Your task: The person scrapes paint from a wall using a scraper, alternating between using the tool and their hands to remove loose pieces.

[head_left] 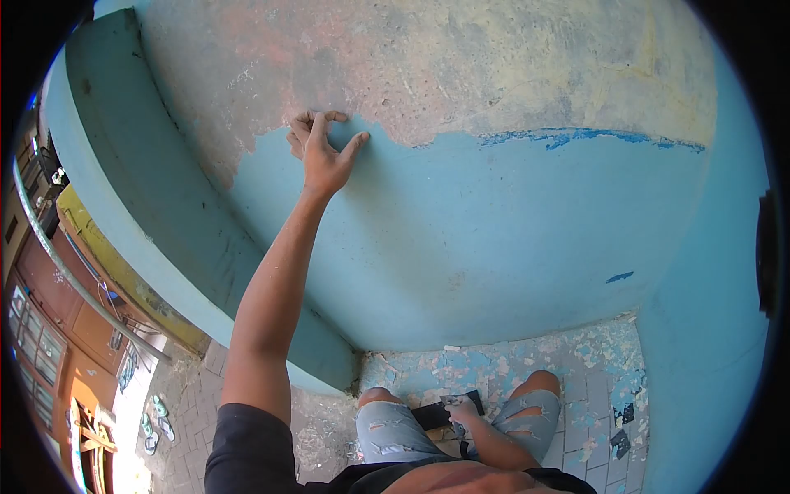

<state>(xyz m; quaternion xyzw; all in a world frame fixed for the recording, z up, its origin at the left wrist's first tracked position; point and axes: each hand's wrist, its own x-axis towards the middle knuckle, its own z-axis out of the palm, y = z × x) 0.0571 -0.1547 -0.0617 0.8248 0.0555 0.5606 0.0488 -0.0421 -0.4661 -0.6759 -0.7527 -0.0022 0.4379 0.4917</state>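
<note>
Left hand (322, 148) is up high on the light-blue painted plaster wall (494, 239), arm fully stretched; the fingers curl at the ragged edge where the blue paint (280, 177) gives way to bare pinkish-grey plaster (428, 66), thumb splayed out to the side, fingertips touching the wall right at that paint line; whether a flake is pinched there, I cannot tell. Down low, right hand (466, 410) sits between the knees in torn pale-blue denim shorts (395, 432), fingers closed round a flat dark scraper-like tool (434, 414), its exact kind unclear; below, the tiled floor (588, 461) is littered with peeled blue paint chips (461, 362); off left, flip-flops (156, 424) lie on brick paving.
</note>
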